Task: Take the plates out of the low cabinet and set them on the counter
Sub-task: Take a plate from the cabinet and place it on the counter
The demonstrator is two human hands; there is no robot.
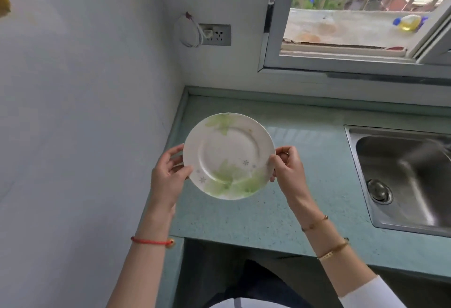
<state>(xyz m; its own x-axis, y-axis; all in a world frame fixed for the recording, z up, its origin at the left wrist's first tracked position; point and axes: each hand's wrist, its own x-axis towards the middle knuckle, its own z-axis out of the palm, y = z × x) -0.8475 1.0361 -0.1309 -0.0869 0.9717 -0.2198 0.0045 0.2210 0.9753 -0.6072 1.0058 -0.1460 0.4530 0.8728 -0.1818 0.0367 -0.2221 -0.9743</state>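
- Lower edge: a white sleeve (375, 293) on the right arm, cut off by the frame; dark clothing between the arms, hard to make out.
- Dark opening (207, 259) under the counter's front edge; its contents are lost in shadow.
- Left wrist: red cord bracelet (151, 242) with a small gold bead. Right forearm: two thin gold-toned bracelets.
- Left hand (168, 176): grips the plate's left rim, thumb on the upper face, fingers hidden beneath.
- Right hand (288, 168): pinches the right rim, fingers curled; fingertips mostly hidden behind the edge.
- Plate (229, 156): one, round, white, with a raised rim and a shallow centre well. Pale green leaf prints at the top and the lower right; small grey star-like flowers along the lower rim. Face up, turned slightly towards the camera. Being round, it has no long axis; the hands sit at opposite sides, left and right. It is over the left end of the counter, near the wall corner; whether its underside touches the surface cannot be told.
- Counter (305, 161): pale green, speckled, with a raised back lip.
- Sink (351, 132): stainless steel, set to the right, cut off by the frame; drain (379, 190) visible.
- Wall socket (216, 35) with a plug in it and a coiled white cable (190, 32) beside it.
- Window frame (268, 59), silver; a bottle (410, 22) of yellow liquid lies on the ledge outside.
- Upper left: a yellow blur (3, 2), unidentifiable.
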